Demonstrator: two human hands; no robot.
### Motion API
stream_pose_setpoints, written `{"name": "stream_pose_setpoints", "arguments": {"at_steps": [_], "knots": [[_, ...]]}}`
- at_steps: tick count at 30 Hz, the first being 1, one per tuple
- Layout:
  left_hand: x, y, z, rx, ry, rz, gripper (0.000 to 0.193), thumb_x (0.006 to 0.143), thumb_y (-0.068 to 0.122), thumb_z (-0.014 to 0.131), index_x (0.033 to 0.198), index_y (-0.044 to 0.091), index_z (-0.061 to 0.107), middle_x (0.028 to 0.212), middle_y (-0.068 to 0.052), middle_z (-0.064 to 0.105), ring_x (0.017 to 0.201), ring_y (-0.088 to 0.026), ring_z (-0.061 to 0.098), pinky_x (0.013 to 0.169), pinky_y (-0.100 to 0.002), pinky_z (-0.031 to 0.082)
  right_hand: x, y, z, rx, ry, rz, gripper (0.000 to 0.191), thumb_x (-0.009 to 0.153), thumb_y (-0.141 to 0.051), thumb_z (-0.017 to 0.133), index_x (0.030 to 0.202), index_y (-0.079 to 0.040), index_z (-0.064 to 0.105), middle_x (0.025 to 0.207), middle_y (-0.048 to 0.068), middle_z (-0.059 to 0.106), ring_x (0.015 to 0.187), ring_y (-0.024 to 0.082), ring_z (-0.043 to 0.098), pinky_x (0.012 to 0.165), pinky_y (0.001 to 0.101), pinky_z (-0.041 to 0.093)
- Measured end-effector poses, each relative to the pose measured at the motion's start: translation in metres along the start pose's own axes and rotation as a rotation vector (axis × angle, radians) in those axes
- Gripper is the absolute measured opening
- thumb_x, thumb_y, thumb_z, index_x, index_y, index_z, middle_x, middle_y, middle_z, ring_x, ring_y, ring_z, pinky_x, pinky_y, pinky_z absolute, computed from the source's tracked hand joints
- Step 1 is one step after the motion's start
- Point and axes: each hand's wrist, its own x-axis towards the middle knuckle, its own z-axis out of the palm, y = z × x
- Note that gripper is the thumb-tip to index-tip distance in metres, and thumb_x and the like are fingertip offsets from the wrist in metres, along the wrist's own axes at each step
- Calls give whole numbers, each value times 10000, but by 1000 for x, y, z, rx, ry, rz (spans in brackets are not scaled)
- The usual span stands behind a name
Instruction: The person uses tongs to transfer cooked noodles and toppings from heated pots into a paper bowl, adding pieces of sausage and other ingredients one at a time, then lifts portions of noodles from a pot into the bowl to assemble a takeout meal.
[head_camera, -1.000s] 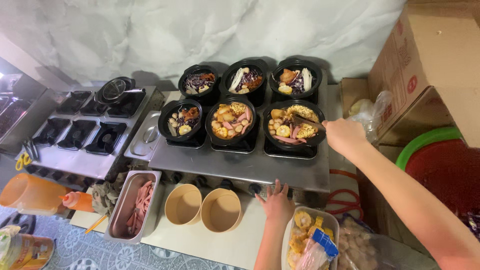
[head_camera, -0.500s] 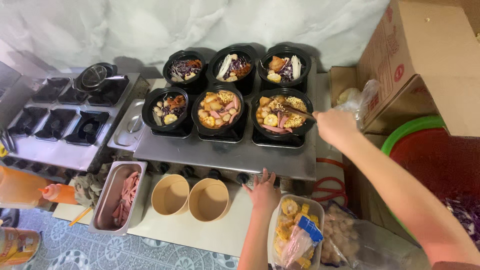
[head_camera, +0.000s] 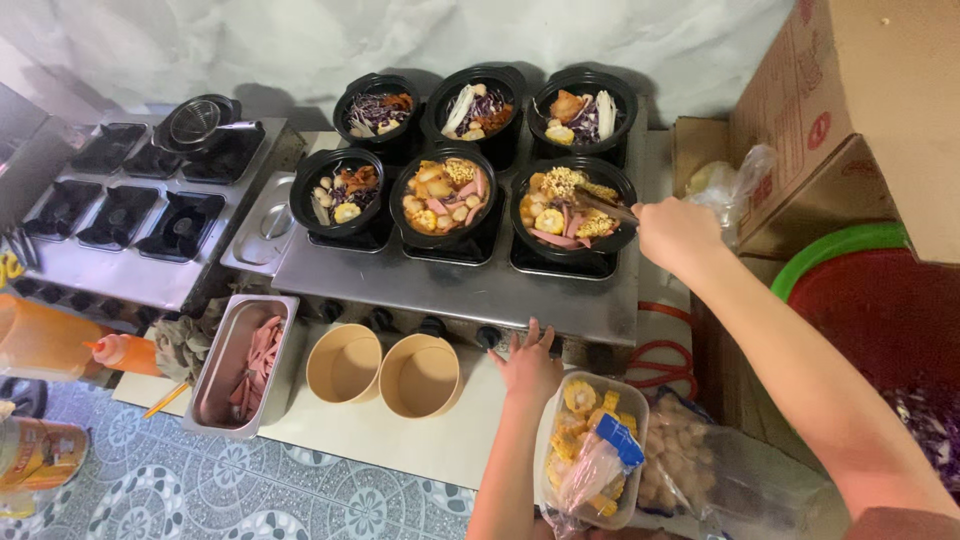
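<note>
Tongs (head_camera: 605, 205) clenched in right hand (head_camera: 675, 235), tips over front-right pot (head_camera: 572, 212); left hand (head_camera: 528, 365) spread on stove knob.

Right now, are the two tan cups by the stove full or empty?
Empty. Both tan cups stand upright, and only their bare insides show.

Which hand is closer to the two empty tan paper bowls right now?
Left. The left hand rests on the stove's front edge just right of the tan paper bowls. The right hand is up by the front-right black pot, holding a utensil.
</note>
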Motion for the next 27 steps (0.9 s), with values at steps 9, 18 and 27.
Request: {"name": "stream_pose_setpoints", "arguments": {"at_steps": [9,18,27], "knots": [[1,0,0,21,-17,-15,680,936,268,598,1572,337,368,1708,80,170,1544,-314,240,1186,-757,86,7,-12,-7,-51,-13,-42,365,1014,-248,535,1348,-212,679,908,154,753,829,345,756,694,482,597],[2,-2,1,-16,0,-18,669,936,262,592,1567,348,385,1708,87,185,1536,-327,261,1180,-769,91,13,12,-20,-81,-60,14,420,979,-160,511,1330,-284,706,1016,138,760,905,335,759,744,479,606],[2,-3,0,-6,-23,-23,693,924,252,612,1570,352,382,1709,86,178,1542,-333,252,1187,-758,90,10,8,-2,-36,-61,-5,446,934,-187,575,1363,-261,671,994,143,764,922,333,755,766,477,603]]}}
